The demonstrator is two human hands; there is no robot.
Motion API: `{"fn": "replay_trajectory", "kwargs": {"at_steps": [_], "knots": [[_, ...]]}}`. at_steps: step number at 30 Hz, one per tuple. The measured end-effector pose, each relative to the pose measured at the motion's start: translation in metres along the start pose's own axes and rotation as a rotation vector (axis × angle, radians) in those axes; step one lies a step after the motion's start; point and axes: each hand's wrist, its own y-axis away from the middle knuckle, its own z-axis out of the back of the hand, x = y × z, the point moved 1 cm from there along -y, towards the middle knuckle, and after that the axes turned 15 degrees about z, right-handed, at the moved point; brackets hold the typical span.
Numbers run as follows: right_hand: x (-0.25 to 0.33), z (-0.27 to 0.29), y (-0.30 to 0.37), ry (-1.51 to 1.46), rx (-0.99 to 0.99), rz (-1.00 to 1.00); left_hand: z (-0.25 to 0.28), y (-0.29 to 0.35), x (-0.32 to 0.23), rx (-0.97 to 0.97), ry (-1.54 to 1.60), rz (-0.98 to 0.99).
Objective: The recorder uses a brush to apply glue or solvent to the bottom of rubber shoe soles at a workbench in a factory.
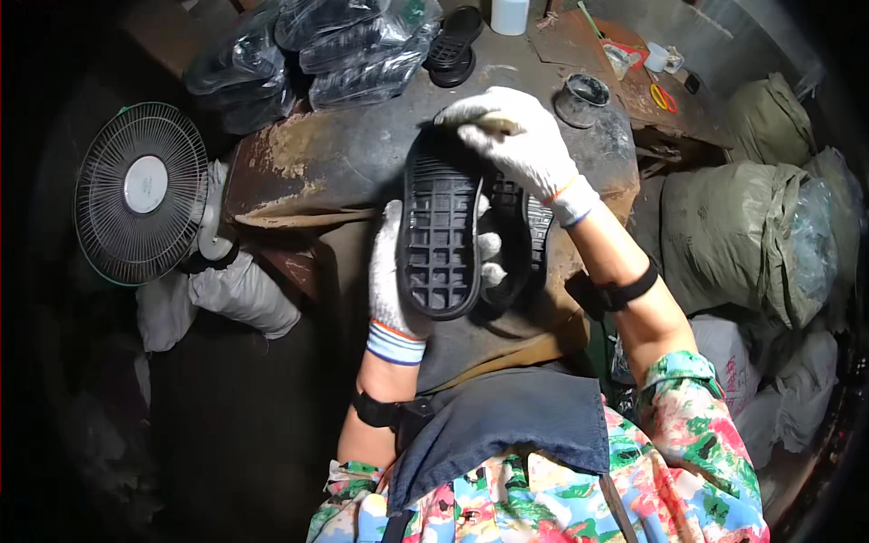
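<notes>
My left hand [387, 276], in a white knit glove, is closed round a black rubber shoe sole [441, 231]. Its thumb lies along the left edge, and its fingertips show past the right edge. The sole stands toe end away from me, its gridded face with square hollows toward me. My gloved right hand [516, 136] bends over the toe end, fingers closed at the rim; the exact grip is partly hidden. Behind and to the right is a second black sole [538, 237], partly covered by the first and by my left fingers.
Clear plastic bags of black soles [362, 54] are piled on the worn bench [308, 163], near stacked loose soles [453, 45]. A metal cup [582, 98], a white container [510, 16] and yellow-handled scissors [663, 97] lie farther right. A fan [145, 190] stands left; stuffed sacks [729, 235] crowd the right.
</notes>
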Motion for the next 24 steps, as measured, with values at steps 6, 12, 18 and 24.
{"fn": "replay_trajectory", "kwargs": {"at_steps": [6,12,18,24], "knots": [[0.064,-0.007,0.002,-0.200,0.008,0.179,0.013,0.005,-0.006,0.254,-0.033,-0.063],[0.104,-0.001,0.019,-0.287,0.314,0.274,0.029,0.010,-0.025,0.225,-0.115,-0.195],[0.102,0.027,0.056,-0.323,0.376,0.221,0.014,0.025,-0.046,-0.077,-0.576,-0.286],[0.128,0.007,0.033,-0.873,0.182,-0.677,-0.006,0.050,-0.055,-0.470,-0.722,-0.446]]}}
